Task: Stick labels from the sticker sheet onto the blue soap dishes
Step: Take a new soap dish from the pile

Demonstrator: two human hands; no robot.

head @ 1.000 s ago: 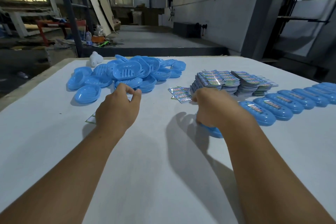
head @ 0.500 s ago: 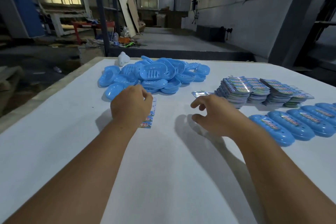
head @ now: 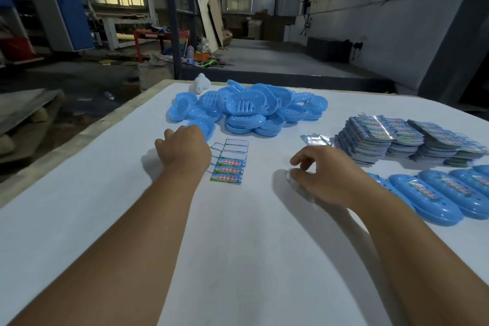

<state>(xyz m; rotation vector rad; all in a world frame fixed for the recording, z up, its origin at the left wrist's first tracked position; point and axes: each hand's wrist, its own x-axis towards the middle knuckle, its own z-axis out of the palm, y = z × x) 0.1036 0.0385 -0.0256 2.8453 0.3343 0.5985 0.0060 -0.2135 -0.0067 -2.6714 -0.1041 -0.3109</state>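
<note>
A heap of blue soap dishes [head: 248, 108] lies at the far middle of the white table [head: 238, 246]. My left hand [head: 182, 149] reaches to the nearest dish of the heap [head: 206, 126]; its fingers curl over the near rim and are hidden. Just right of that hand lies a sticker sheet [head: 230, 164], with empty spots at its top and three labels left at its bottom. My right hand [head: 326, 177] hovers low over the table, fingers apart and holding nothing. A row of labelled dishes [head: 428, 198] lies to its right.
Stacks of sticker sheets [head: 402, 137] stand at the right rear, with one loose sheet [head: 315, 139] beside them. A small white object [head: 201, 83] sits behind the heap. The table's left edge [head: 87, 135] drops off to the workshop floor.
My right hand has come off the dish it was pressing and now hangs free. My left hand has moved off the sticker sheet to the nearest dish of the heap.
</note>
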